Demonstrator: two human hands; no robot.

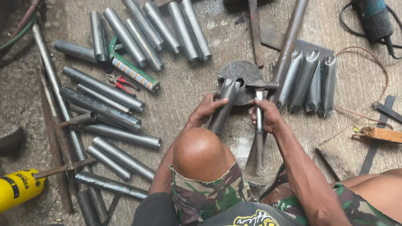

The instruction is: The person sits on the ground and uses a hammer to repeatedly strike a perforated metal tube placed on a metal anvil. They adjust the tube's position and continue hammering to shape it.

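Perforated tube (222, 109): lower end hidden behind knee. Yellow cylinder (19, 188), far left of the hands: cut off by frame edge.

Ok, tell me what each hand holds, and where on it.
Left hand holds the perforated tube around its middle; right hand holds the hammer on its handle, just below the head.

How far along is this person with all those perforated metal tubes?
Four tubes with flattened ends lie to the right, apparently done. The left hand steadies a perforated tube on a round iron block, while the right hand grips a hammer over it. Many round tubes at the left look unworked, so most seems left.
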